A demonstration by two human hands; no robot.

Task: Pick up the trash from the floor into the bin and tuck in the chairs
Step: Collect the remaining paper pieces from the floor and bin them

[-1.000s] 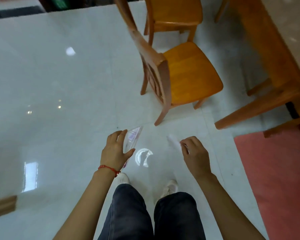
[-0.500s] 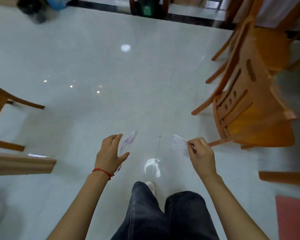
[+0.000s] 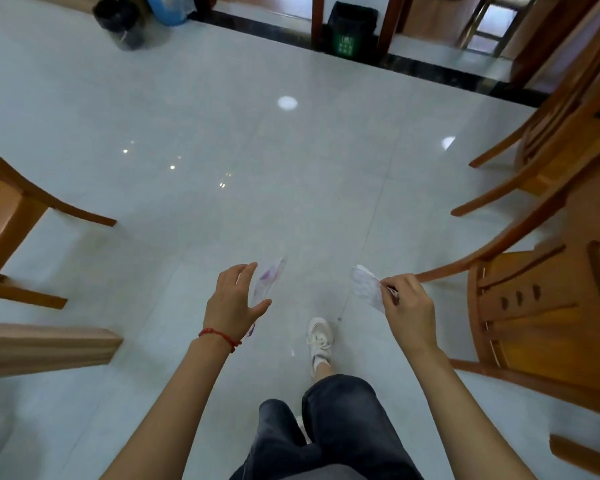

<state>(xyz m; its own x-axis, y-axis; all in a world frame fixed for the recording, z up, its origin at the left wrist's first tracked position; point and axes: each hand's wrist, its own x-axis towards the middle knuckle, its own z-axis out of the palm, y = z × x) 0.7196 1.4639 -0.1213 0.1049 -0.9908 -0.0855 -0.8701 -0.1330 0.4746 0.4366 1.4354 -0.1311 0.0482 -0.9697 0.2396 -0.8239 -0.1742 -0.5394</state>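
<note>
A person is crossing a glossy tiled floor (image 3: 222, 209) with a piece of litter in each hand, both arms raised ahead of the body, probably so the scraps stay clear of the legs while walking. The left hand (image 3: 234, 301) is closing its grip around a clear wrapper with purple print (image 3: 269, 280), thumb below and fingers curled over the top; the right hand (image 3: 407, 306) is pinching a white crumpled paper (image 3: 364, 287) at one edge between thumb and fingertips, the rest hanging free. The likely destination, a dark bin with a green label (image 3: 349, 31), is standing against the far wall, well ahead of the hands (a second, black-lined bin (image 3: 120, 20) is sitting to its left, blurred). Between the hands and that bin the floor is lying open and no further litter is showing on it. Wooden chairs are flanking the route: one chair (image 3: 551, 306) just right of the right hand, its leg reaching toward the paper, and another chair (image 3: 11, 216) well left of the bin's line. Neither looks tucked in, so that part of the job appears to be waiting.
</note>
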